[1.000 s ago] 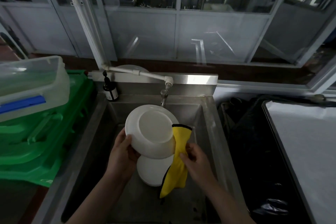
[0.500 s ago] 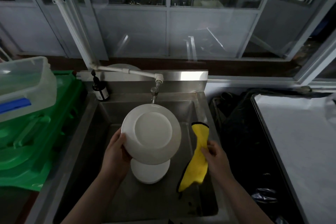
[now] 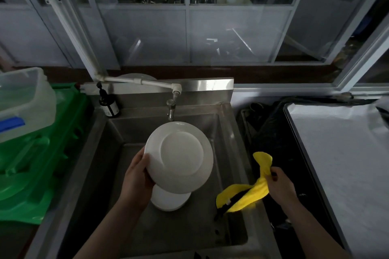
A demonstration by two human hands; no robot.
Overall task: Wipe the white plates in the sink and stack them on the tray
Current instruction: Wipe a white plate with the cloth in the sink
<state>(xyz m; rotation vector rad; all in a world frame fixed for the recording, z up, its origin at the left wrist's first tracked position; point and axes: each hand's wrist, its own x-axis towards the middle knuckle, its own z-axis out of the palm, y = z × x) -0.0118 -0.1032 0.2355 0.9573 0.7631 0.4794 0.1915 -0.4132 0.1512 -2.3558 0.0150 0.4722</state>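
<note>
My left hand (image 3: 137, 176) grips the left rim of a white plate (image 3: 180, 156), held tilted above the steel sink (image 3: 226, 139) with its underside facing me. Below it, partly hidden, more white plates (image 3: 169, 201) lie stacked on the sink floor. My right hand (image 3: 279, 185) holds a yellow cloth (image 3: 247, 193) with a black edge over the sink's right rim, apart from the plate. A large tray (image 3: 345, 164) lined in white sits at the far right.
A tap (image 3: 171, 107) hangs over the sink's back, with a dark soap bottle (image 3: 109, 104) at its left corner. Green plastic crates (image 3: 40, 153) with a clear lidded box (image 3: 23, 103) on top stand to the left. A black bag-lined bin (image 3: 273, 132) sits between sink and tray.
My right hand has pulled the yellow cloth off the plate and swung it right, past the sink's right rim. The left hand keeps the plate raised, turned slightly.
</note>
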